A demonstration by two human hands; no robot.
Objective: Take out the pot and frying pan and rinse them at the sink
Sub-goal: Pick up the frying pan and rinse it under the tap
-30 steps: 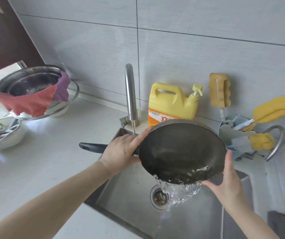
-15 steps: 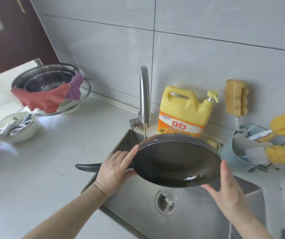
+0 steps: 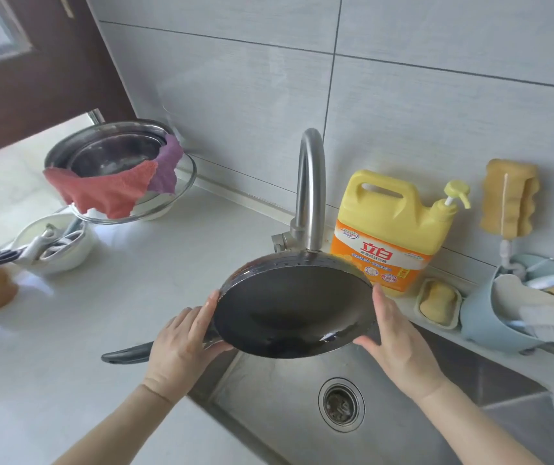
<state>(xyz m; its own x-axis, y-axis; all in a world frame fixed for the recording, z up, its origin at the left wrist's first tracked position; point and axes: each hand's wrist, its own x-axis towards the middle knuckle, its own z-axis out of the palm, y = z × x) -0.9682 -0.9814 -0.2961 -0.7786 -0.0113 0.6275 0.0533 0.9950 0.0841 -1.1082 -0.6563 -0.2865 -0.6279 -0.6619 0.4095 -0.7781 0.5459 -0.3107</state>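
Over the sink point(image 3: 470, 394), under the tap point(image 3: 310, 193): pan point(image 3: 294, 310) tilted, left hand point(image 3: 181, 350) wrapped round the handle root, right hand point(image 3: 399, 344) flat-fingered against the rim. Best kept tilted toward the drain point(image 3: 341, 404), rotated slowly, grip firm on wet metal.

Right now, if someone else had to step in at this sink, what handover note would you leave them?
Left hand grips the frying pan where handle meets rim. Right hand presses flat against the opposite rim. The pan is held tilted over the sink, just under the faucet; its inside looks wet, and no water stream is visible. A steel pot sits on the counter at left, cloths draped over it. Pan rinse looks nearly done; whether the pot was rinsed cannot be told.
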